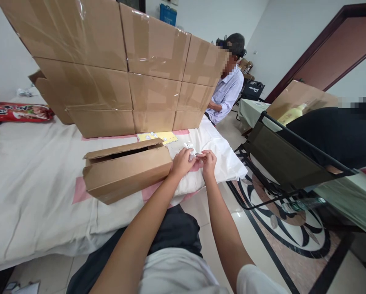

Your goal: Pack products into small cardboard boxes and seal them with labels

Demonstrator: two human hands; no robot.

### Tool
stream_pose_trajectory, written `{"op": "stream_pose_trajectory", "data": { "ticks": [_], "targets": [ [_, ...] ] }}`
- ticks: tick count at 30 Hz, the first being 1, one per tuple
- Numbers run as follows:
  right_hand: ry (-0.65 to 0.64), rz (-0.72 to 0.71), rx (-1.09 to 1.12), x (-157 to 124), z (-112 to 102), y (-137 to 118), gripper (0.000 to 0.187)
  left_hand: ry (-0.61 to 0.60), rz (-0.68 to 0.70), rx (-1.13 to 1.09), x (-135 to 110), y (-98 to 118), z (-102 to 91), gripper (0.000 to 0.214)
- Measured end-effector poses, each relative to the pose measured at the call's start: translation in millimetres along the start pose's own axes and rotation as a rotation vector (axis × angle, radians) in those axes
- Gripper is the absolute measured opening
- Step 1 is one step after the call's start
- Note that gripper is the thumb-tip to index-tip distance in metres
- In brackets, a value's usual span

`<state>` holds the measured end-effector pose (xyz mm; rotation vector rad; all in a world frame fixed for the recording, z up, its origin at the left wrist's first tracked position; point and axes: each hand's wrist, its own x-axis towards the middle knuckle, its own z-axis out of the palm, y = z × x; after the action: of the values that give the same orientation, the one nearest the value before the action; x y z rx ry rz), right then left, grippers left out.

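Over the cloth-covered worktop (32,183), the left hand (182,161) and right hand (208,161) pinch a small white item (192,155) between them, each grip closed. Just left lies a long cardboard box (130,173); behind it rises a wall of taped cartons (154,92).

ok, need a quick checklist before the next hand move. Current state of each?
1. Left hand on the small white item: ok, fingers around it.
2. Right hand at the item: ok, fingertips at its right side.
3. Item's exact type: cannot tell, too small and partly covered.
4. Long cardboard box closed: not ok, gap along the top.
5. Box contents: cannot tell, gap is dark.
6. Yellow sheet clear of both hands: ok, lies beyond them.
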<state>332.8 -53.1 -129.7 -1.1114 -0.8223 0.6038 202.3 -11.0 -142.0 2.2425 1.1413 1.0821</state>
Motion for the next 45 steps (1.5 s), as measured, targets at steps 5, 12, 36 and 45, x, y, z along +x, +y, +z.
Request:
{"op": "stream_pose_trajectory", "data": {
  "ticks": [5, 12, 36, 45],
  "targets": [
    [0.029, -0.051, -0.028, -1.8, -1.0, -0.7, 0.018, -0.027, 0.012, 0.000, -0.9, 2.2, -2.5, 0.036],
    [0.087, -0.123, -0.052, -6.4, -1.9, -6.4, 0.025, -0.065, 0.021, 0.012, -3.2, 4.6, -6.5, 0.039],
    [0.197, 0.148, -0.102, -27.7, -9.9, -12.7, 0.043, -0.077, -0.004, -0.018, -4.4, 7.6, -8.5, 0.045],
    [-0.043, 0.475, -0.245, -17.7, -29.8, -22.9, 0.043, -0.071, -0.013, -0.037, -4.4, 5.2, -6.8, 0.048]
  ]
}}
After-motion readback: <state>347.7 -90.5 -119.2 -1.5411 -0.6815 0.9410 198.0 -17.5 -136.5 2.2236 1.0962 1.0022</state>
